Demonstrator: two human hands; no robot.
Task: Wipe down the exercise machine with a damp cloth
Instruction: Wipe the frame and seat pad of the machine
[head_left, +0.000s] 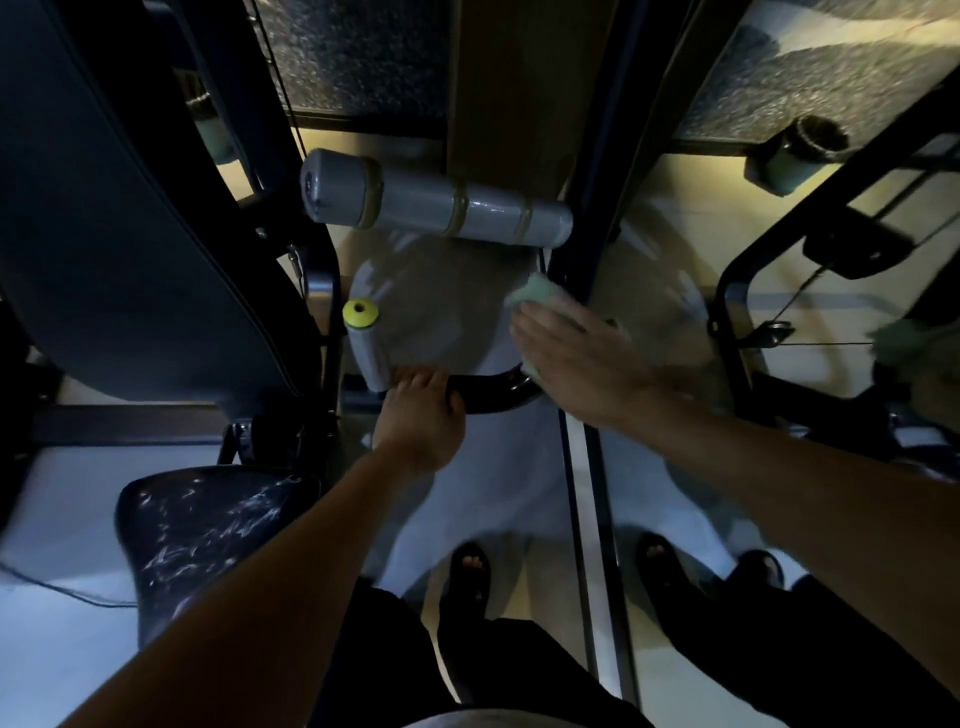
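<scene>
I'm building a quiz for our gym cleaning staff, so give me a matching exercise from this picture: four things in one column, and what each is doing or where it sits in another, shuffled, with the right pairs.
Column one:
1. left hand
2. right hand
3. green cloth
4. yellow end cap

Column two:
A. tops the short grey roller beside the curved bar
B. grips the black curved bar
C. lies flat, fingers straight, on the cloth
D. is pressed against the machine under a hand, below the long grey roller pad

Pairs: 1-B, 2-C, 3-D, 4-A
</scene>
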